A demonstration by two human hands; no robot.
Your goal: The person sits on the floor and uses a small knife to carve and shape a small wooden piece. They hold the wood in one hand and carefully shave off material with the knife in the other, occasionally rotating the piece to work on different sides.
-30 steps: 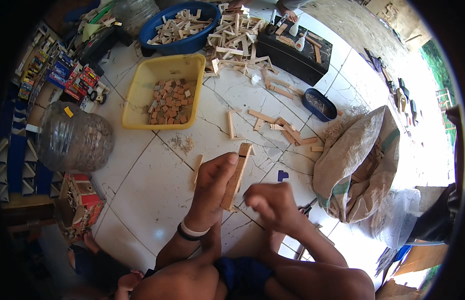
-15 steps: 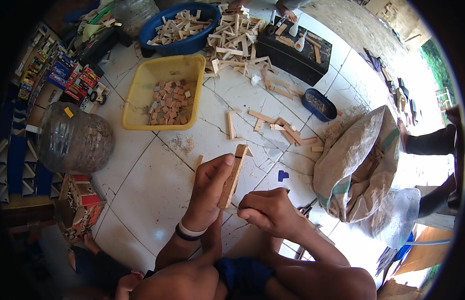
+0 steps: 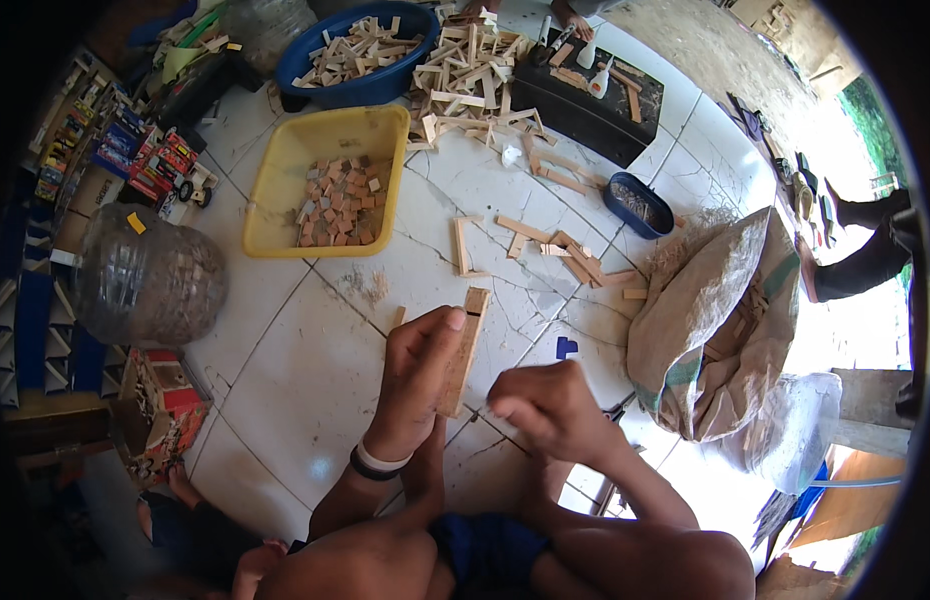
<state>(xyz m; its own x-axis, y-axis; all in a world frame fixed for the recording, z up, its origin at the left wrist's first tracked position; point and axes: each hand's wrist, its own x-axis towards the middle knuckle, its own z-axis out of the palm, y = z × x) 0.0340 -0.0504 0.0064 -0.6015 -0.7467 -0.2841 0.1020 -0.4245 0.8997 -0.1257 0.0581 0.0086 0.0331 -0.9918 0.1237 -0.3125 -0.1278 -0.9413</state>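
Observation:
My left hand [image 3: 403,390] is closed round a narrow wooden piece [image 3: 469,352]. The piece stands nearly upright in the view, its top leaning slightly right, with a dark mark near the upper end. The thumb lies along its side. To the right, apart from the wood, my right hand [image 3: 557,412] is curled into a fist and slightly blurred; whatever it may hold is hidden. A small blue piece [image 3: 567,347] lies on the tiles just beyond the right hand.
Small wooden squares fill part of a yellow basin [image 3: 262,215]. Behind it stand a blue tub [image 3: 350,98] of wood strips, a heaped pile [image 3: 473,75] and a black box [image 3: 585,118] with glue bottles. A sack [image 3: 675,320] stands right, a plastic jar [image 3: 150,280] left. Other people sit nearby.
My right hand has moved up and right, away from the wood's lower end. The wooden piece has turned so its broad face shows. A person's legs at the far right have shifted.

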